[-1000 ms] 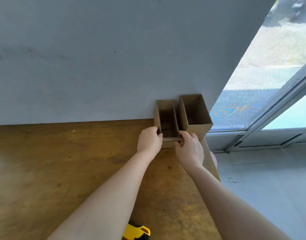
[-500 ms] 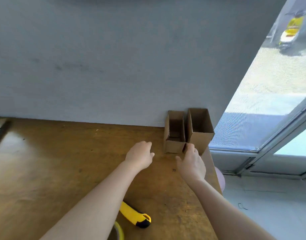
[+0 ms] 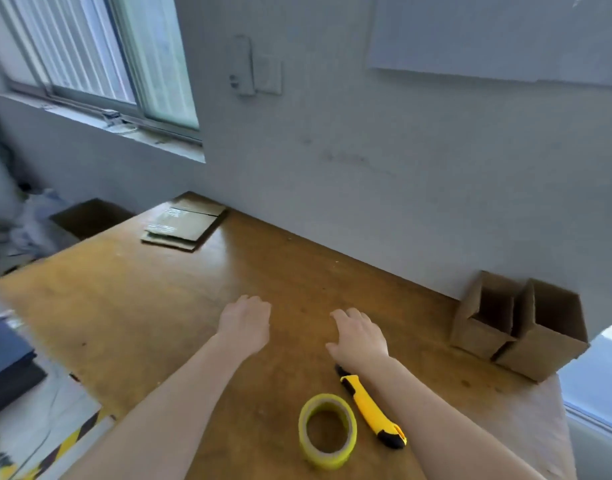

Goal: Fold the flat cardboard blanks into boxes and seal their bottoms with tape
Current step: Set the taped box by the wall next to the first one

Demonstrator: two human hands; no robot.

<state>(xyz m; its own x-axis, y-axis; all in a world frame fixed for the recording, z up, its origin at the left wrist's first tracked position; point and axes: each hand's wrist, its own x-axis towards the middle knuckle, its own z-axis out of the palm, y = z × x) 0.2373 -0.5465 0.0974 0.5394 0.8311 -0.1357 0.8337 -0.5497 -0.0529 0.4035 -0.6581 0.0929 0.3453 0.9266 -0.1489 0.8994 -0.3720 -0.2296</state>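
Flat blanks (image 3: 183, 225) stacked at the far left corner. Mid-table, left hand (image 3: 245, 323) and right hand (image 3: 360, 337) now withdrawn, loosely open, holding nothing. Far right, two folded boxes (image 3: 515, 327) let go, standing by the wall; next blank likely due.

The worktop (image 3: 159, 306) is a brown wooden board, and its far edge meets a grey wall (image 3: 366, 168). In its far left corner lies a small stack of flat cardboard blanks (image 3: 185, 225). At the far right two open boxes (image 3: 477, 336) stand upright against the wall, touching each other. Near the front lies a tape roll (image 3: 323, 460), yellow-green, flat on its side. Just beside it, on the right, lies a yellow and black knife (image 3: 366, 407).
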